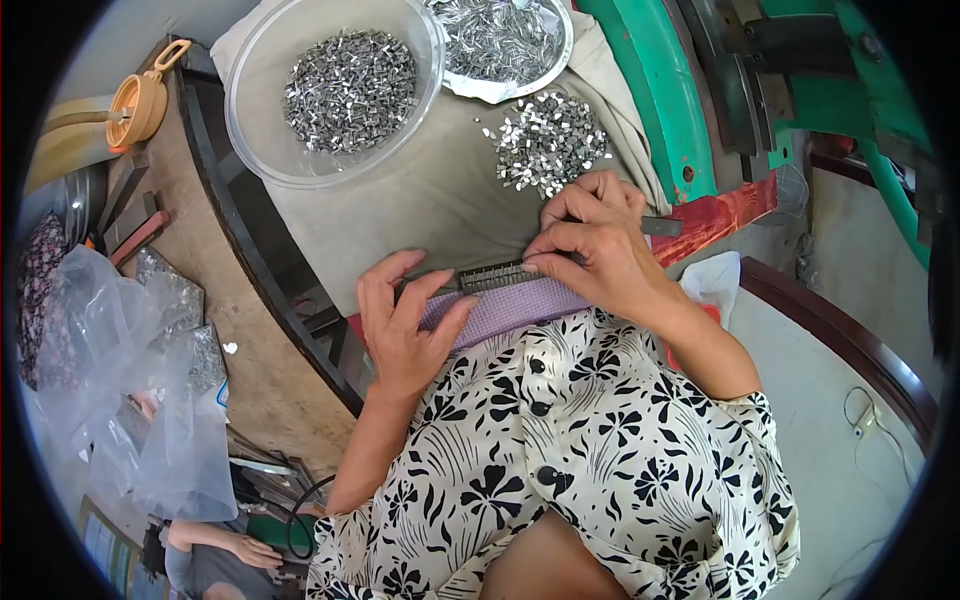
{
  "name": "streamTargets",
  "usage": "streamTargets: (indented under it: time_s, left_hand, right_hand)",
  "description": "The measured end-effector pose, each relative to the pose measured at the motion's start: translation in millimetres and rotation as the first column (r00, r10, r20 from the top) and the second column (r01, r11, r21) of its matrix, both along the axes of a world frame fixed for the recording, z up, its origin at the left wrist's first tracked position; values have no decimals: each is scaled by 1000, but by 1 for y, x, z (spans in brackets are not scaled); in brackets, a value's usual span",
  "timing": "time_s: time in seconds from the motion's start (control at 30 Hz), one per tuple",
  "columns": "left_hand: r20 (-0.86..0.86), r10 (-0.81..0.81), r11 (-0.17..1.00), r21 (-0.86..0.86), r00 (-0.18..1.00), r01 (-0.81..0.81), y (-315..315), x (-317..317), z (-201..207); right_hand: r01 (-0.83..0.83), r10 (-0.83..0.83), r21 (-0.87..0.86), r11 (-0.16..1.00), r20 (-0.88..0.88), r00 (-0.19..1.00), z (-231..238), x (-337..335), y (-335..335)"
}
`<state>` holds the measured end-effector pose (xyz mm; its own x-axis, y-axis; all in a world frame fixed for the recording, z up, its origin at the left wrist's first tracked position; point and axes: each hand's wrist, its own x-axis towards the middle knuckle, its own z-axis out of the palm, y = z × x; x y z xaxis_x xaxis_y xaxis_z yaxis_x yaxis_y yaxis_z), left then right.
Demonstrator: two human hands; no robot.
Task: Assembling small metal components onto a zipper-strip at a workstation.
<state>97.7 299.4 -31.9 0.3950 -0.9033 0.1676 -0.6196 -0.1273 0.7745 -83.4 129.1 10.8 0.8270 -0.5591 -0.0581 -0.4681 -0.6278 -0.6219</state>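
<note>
A dark slotted metal bar lies across the near edge of the cloth-covered work surface, in front of my body, with a row of thin pieces along it. Spread fingers show on my left hand, whose thumb is close to the bar's left end; it holds nothing that I can see. At the bar's right end, my right hand has thumb and forefinger in a pinch, and whatever is between them is hidden. Just beyond that hand lies a loose pile of small silvery metal pieces. A purple checked cloth lies beneath the bar.
A clear plastic tub of small metal parts stands at the far left, beside a bowl of thin metal pieces. Green machinery borders the right. Left is a wooden table with plastic bags. Another person's hand shows lower left.
</note>
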Motion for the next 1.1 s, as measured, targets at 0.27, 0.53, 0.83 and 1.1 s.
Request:
streamTargets:
  time_s: [0.27, 0.53, 0.83, 1.1]
  left_hand:
    - [-11, -1, 1000, 3, 1000, 1, 0, 1, -1]
    - [-3, -1, 1000, 2, 1000, 1, -1, 1, 0]
    - [-1, 1, 1000, 1, 1000, -1, 0, 1, 1]
    - [1, -3, 1000, 2, 1000, 3, -1, 2, 1]
  right_hand:
    - [1, -1, -3, 1000, -17, 1000, 0, -5, -5]
    - [-2, 3, 19, 1000, -51, 999, 3, -10, -8]
    - [-3, 5, 30, 1000, -59, 998, 6, -15, -9]
    - [20, -21, -29, 999, -25, 999, 2, -10, -5]
